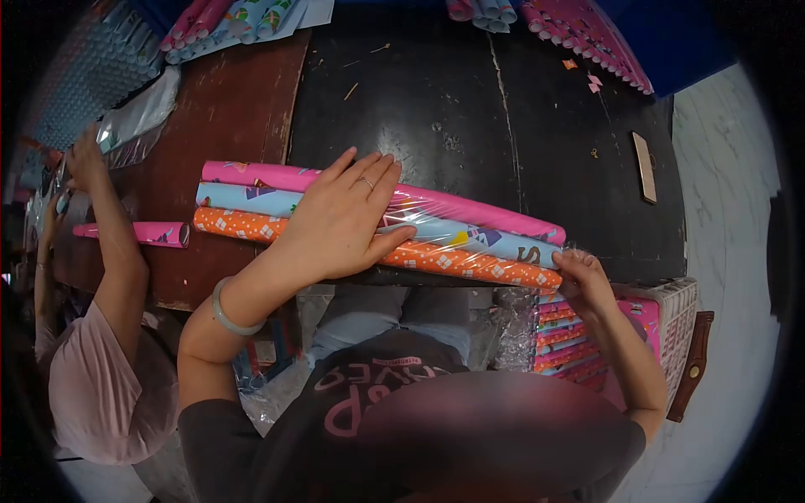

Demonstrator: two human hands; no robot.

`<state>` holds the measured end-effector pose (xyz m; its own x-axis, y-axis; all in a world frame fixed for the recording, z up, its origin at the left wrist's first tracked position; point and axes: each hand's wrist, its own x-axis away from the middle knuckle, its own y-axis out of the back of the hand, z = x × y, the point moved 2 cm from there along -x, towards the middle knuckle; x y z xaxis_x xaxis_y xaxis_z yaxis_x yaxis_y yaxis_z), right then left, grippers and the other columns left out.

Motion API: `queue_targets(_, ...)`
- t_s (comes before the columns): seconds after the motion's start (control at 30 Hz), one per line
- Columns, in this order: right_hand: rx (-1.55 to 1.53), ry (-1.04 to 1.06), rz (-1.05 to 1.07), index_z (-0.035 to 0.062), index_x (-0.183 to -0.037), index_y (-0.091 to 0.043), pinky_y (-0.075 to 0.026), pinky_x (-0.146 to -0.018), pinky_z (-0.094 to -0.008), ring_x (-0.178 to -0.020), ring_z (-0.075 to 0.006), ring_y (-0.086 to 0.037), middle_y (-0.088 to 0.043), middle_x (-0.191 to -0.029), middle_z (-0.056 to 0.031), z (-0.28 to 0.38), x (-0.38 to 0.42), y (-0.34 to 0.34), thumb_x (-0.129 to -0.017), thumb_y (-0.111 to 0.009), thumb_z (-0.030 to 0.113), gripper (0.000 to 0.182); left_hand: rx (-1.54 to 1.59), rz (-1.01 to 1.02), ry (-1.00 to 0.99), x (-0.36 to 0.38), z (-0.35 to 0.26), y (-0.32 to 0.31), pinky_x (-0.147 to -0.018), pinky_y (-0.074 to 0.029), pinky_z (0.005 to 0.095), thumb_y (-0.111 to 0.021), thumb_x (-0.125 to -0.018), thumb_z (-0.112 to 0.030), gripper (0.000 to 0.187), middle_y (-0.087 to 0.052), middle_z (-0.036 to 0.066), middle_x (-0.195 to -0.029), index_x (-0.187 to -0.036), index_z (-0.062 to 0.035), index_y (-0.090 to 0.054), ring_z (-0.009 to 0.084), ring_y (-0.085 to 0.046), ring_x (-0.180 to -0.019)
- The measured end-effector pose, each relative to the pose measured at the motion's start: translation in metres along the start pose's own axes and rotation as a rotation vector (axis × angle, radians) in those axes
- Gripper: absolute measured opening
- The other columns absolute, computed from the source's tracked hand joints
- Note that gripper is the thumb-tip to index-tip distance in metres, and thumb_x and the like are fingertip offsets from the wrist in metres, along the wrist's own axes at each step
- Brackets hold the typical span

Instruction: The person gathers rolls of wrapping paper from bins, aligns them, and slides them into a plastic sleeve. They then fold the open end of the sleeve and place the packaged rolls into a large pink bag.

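Three paper rolls lie side by side near the front edge of the table: a pink roll (478, 211), a light blue roll (231, 197) and an orange roll (470, 262) with white marks. Shiny clear film covers them, at least over their right part. My left hand (348, 210) rests flat across the middle of the rolls, fingers stretched out and thumb on the film. At the right end, my right hand (584, 277) pinches the film and the roll ends between thumb and fingers.
Rolls are stacked along the back (243, 18), (579, 42) of the table (402, 92). A co-worker's arm (113, 226) is at the left beside a single pink roll (159, 234). A wooden strip (644, 168) lies at the right. Below it stands a crate (677, 310) near wrapped rolls (566, 344).
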<state>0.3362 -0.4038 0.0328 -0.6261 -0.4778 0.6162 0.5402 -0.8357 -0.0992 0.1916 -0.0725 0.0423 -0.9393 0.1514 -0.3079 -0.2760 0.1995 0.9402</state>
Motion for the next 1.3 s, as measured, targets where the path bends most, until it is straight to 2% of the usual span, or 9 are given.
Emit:
queue_targets(0.17, 0.159, -0.018, 0.046, 0.0087, -0.071, -0.061, -0.023, -0.042, -0.0211, -0.046, -0.0013, -0.036, -0.050, -0.057, 0.0064, 0.004, -0.002, 0.004, -0.087, -0.066, 0.019, 0.019, -0.010, 0.009, -0.003, 0.001, 0.000, 0.000, -0.107, -0.031, 0.0451, -0.055, -0.086, -0.045, 0.064, -0.054, 0.023, -0.123, -0.121, 0.0090, -0.049, 0.0329, -0.049, -0.119)
queue_targets(0.33, 0.446, 0.287, -0.159, 0.0027, -0.081, -0.067, -0.044, -0.058, -0.0182, -0.064, -0.0041, -0.056, -0.060, -0.068, 0.0027, 0.008, 0.009, 0.012, -0.084, -0.069, 0.013, 0.011, 0.022, 0.056, 0.028, 0.000, 0.001, 0.000, -0.108, -0.029, 0.0454, -0.059, -0.085, -0.041, 0.065, -0.050, 0.021, -0.128, -0.125, 0.0069, -0.045, 0.0333, -0.046, -0.123)
queue_targets(0.4, 0.403, 0.220, -0.028, -0.0004, -0.083, -0.067, -0.049, -0.067, -0.0211, -0.072, -0.0071, -0.060, -0.062, -0.075, -0.0003, 0.009, 0.016, 0.029, -0.081, -0.071, 0.008, 0.010, 0.021, 0.051, 0.032, 0.001, 0.001, 0.000, -0.108, -0.029, 0.0453, -0.059, -0.085, -0.041, 0.065, -0.050, 0.021, -0.128, -0.125, 0.0069, -0.045, 0.0333, -0.046, -0.123)
queue_targets(0.53, 0.458, 0.281, 0.071, -0.0001, -0.083, -0.068, -0.044, -0.063, -0.0205, -0.072, -0.0055, -0.056, -0.060, -0.080, -0.0007, -0.008, 0.025, 0.021, -0.079, -0.072, 0.005, 0.007, 0.023, 0.045, 0.009, 0.001, 0.000, 0.000, -0.108, -0.029, 0.0453, -0.059, -0.085, -0.041, 0.064, -0.051, 0.021, -0.128, -0.125, 0.0069, -0.046, 0.0331, -0.046, -0.123)
queue_targets(0.77, 0.367, 0.161, -0.064, 0.0052, -0.074, -0.065, -0.031, -0.053, -0.0196, -0.060, -0.0015, -0.043, -0.053, -0.067, 0.0082, -0.029, 0.020, 0.023, -0.081, -0.070, 0.008, 0.009, 0.024, 0.020, 0.011, 0.000, -0.002, -0.003, -0.107, -0.030, 0.0458, -0.058, -0.085, -0.042, 0.064, -0.051, 0.022, -0.126, -0.123, 0.0078, -0.047, 0.0333, -0.047, -0.122)
queue_targets(0.9, 0.276, 0.260, 0.012, 0.0058, -0.071, -0.062, -0.024, -0.049, -0.0182, -0.055, 0.0008, -0.038, -0.049, -0.064, 0.0085, -0.034, 0.011, 0.020, -0.081, -0.070, 0.008, 0.012, 0.000, 0.016, 0.024, 0.005, -0.001, 0.000, -0.107, -0.031, 0.0458, -0.058, -0.085, -0.043, 0.066, -0.051, 0.023, -0.126, -0.123, 0.0089, -0.047, 0.0339, -0.047, -0.121)
queue_targets(1.0, 0.324, 0.273, -0.022, 0.0053, -0.069, -0.062, -0.026, -0.050, -0.0191, -0.056, -0.0004, -0.040, -0.050, -0.065, 0.0075, -0.036, 0.012, 0.024, -0.080, -0.070, 0.008, 0.014, 0.054, 0.032, 0.018, 0.000, -0.004, 0.000, -0.107, -0.031, 0.0454, -0.059, -0.085, -0.042, 0.066, -0.050, 0.022, -0.128, -0.125, 0.0087, -0.046, 0.0335, -0.046, -0.123)
queue_targets(1.13, 0.494, 0.307, -0.032, 0.0009, -0.084, -0.068, -0.035, -0.055, -0.0219, -0.064, -0.0045, -0.047, -0.053, -0.069, 0.0023, -0.030, 0.022, 0.014, -0.081, -0.071, 0.010, 0.010, 0.062, 0.104, 0.040, -0.004, -0.007, 0.004, -0.109, -0.027, 0.0461, -0.061, -0.083, -0.038, 0.065, -0.049, 0.022, -0.130, -0.127, 0.0070, -0.044, 0.0344, -0.043, -0.126)
queue_targets(1.3, 0.521, 0.631, 0.018, -0.0006, -0.083, -0.069, -0.040, -0.060, -0.0239, -0.074, -0.0096, -0.054, -0.059, -0.082, -0.0025, -0.027, 0.034, 0.029, -0.075, -0.075, 0.003, 0.010, 0.062, 0.104, 0.008, -0.003, -0.011, 0.010, -0.109, -0.028, 0.0471, -0.061, -0.083, -0.038, 0.065, -0.050, 0.023, -0.128, -0.127, 0.0071, -0.045, 0.0345, -0.045, -0.124)
